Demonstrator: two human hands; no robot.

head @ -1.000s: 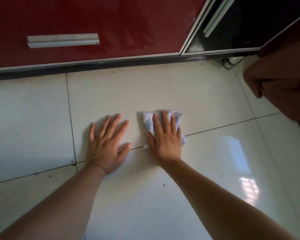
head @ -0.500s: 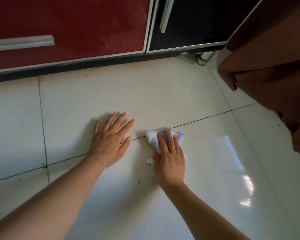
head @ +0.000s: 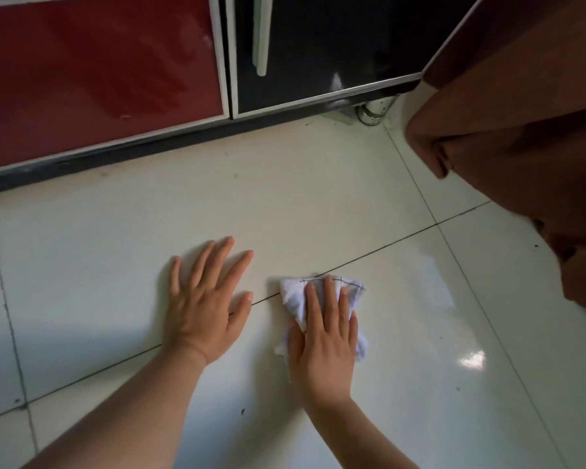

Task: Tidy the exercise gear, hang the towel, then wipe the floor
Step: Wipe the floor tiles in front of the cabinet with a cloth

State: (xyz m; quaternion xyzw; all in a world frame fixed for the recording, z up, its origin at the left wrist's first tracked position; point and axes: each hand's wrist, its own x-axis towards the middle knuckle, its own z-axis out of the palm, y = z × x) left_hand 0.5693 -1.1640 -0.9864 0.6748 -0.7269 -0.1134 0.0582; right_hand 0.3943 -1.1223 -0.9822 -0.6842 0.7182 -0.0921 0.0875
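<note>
A small white cloth (head: 293,299) lies crumpled on the glossy white tile floor (head: 318,198), right on a grout line. My right hand (head: 325,340) presses flat on the cloth with straight fingers, covering its middle. Just left of it, my left hand (head: 205,299) rests flat on the bare tile with its fingers spread, holding nothing. The two hands lie side by side, a short gap apart.
A red cabinet drawer (head: 99,72) and a black cabinet door (head: 318,45) with a pale handle (head: 261,35) run along the back, over a dark plinth. A round metal cabinet foot (head: 372,113) stands in the corner. Brown hanging fabric (head: 521,147) fills the right side.
My right hand has slid the cloth back toward me and to the right, across the grout line. The view has swung right, so the cabinets sit further left. My left hand stays planted.
</note>
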